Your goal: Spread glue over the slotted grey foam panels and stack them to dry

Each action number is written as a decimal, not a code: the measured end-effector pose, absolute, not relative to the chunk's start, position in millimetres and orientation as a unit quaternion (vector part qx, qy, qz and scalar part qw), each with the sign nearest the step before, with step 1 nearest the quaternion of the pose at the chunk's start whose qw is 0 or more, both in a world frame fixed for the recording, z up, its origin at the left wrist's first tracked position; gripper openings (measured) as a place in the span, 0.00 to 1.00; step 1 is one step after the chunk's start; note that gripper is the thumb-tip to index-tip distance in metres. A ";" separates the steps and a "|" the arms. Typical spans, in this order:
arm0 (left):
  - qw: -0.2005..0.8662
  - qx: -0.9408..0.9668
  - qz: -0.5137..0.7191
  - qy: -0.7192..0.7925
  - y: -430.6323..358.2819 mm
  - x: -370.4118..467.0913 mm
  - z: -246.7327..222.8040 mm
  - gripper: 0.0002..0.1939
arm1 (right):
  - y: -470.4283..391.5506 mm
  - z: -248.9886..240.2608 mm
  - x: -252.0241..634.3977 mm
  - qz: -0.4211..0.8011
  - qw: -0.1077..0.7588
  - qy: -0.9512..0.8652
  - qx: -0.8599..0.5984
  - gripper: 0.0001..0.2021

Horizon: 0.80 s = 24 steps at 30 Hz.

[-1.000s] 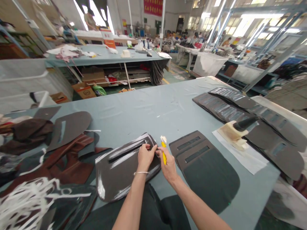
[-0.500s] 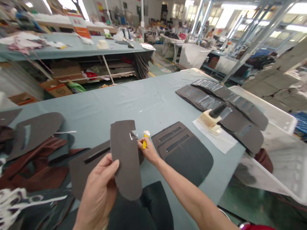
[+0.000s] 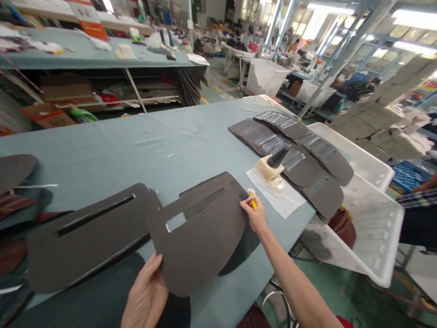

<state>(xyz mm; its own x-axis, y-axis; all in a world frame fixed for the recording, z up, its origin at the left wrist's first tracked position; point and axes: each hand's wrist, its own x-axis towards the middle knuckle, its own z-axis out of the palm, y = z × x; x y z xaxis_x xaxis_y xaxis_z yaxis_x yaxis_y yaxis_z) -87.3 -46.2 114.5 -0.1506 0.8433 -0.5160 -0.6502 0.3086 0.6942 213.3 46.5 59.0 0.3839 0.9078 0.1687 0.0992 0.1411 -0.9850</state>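
Note:
My left hand [image 3: 147, 291] pinches the lower left edge of a dark grey flat panel [image 3: 201, 246] between thumb and fingers. The panel has a long slot and is held over another dark piece [image 3: 241, 250] on the table. My right hand [image 3: 256, 217] is closed around a small yellow-handled brush [image 3: 253, 202] with a whitish tip, and its fingertips touch the panel's right corner. To the left lies a second slotted grey panel [image 3: 99, 237], with shiny wet-looking edges along its slot and lower side.
A cream pot with a black cone [image 3: 271, 169] stands on white paper [image 3: 290, 200]. Beyond it are stacked grey panels [image 3: 307, 161] with glossy streaks. White plastic bins [image 3: 375, 237] border the table's right side. Dark and brown scraps [image 3: 15, 255] lie left. Another person [image 3: 419, 205] is at the right edge.
The panel in my left hand has turned from narrow and upright to broad, and moved right over the dark piece. My right hand has moved right with the brush. The view has shifted right.

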 end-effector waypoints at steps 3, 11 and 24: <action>0.642 0.155 0.529 0.533 -58.0 -49.6 74.8 0.18 | 30.9 39.1 274.6 0.247 0.551 -0.498 -0.623 0.13; 0.481 0.265 0.460 0.697 -72.8 6.5 -3.6 0.28 | 18.9 -14.6 328.3 0.094 0.455 -0.572 -0.676 0.07; 0.245 0.515 0.317 0.758 -70.3 16.4 -7.2 0.24 | 24.1 -38.5 330.8 0.050 0.421 -0.604 -0.675 0.03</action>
